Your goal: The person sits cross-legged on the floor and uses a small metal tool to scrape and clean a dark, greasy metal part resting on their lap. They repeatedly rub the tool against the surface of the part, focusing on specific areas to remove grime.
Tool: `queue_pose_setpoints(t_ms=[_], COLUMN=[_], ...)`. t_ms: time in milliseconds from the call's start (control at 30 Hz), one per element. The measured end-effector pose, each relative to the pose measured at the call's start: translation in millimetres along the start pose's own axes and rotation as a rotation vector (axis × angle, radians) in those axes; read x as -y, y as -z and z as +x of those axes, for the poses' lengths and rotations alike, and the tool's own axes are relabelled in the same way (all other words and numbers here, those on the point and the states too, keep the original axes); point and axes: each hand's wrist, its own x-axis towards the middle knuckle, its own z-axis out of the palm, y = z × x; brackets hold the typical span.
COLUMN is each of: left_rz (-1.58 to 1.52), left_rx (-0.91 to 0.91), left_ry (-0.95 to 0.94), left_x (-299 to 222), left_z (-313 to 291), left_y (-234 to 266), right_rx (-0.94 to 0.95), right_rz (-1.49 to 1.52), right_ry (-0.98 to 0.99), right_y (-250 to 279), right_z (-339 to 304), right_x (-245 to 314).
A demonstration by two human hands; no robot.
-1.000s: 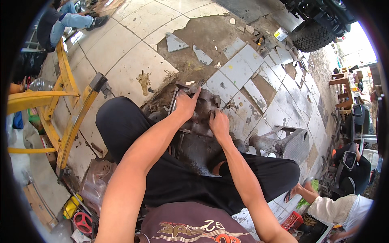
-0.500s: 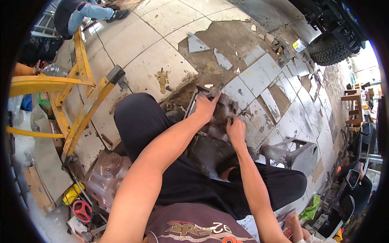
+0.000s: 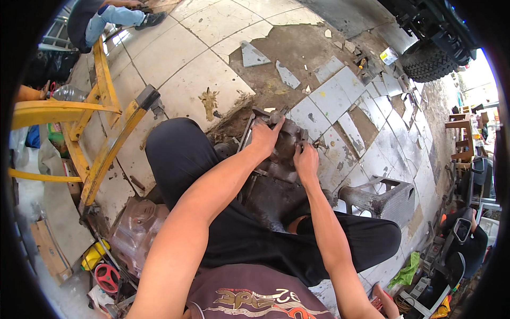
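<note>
A dark brown, grimy metal casing [image 3: 286, 142], like part of a gearbox or engine, rests between my knees. My left hand [image 3: 264, 136] grips its far left part, with the index finger stretched along the top. On the right edge, the fingers of my right hand [image 3: 306, 158] are curled round the rim in a pinch. Whether a small piece sits inside that pinch is hidden. Closer to my body, a dark metal body [image 3: 270, 201] continues below the casing. Beside my left knee lies another brown metal housing [image 3: 137, 228].
A yellow steel frame [image 3: 109, 154] stands at the left. To the right is a worn grey plastic stool [image 3: 390, 201]. Broken floor tiles [image 3: 340, 95] lie ahead, near a large tyre [image 3: 433, 66]. Another person's leg [image 3: 114, 21] shows at the far left, and a bare foot [image 3: 383, 297] at lower right.
The whole view has shifted slightly. Both hands stay on the metal casing, with the right hand's fingers drawn a little further up along its edge.
</note>
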Motion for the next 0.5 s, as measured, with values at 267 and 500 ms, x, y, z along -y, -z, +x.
queue_pose_setpoints(t_ms=[267,500], left_rz=[0.008,0.045], left_rx=[0.047,-0.091], left_ry=[0.009,0.031], left_x=[0,-1], left_z=[3,1], left_y=[4,-14], right_rx=[0.062,0.345], right_rz=[-0.114,-0.222], right_ry=[-0.029,-0.193], right_y=[17,28], right_z=[0,-7], right_x=[13,31])
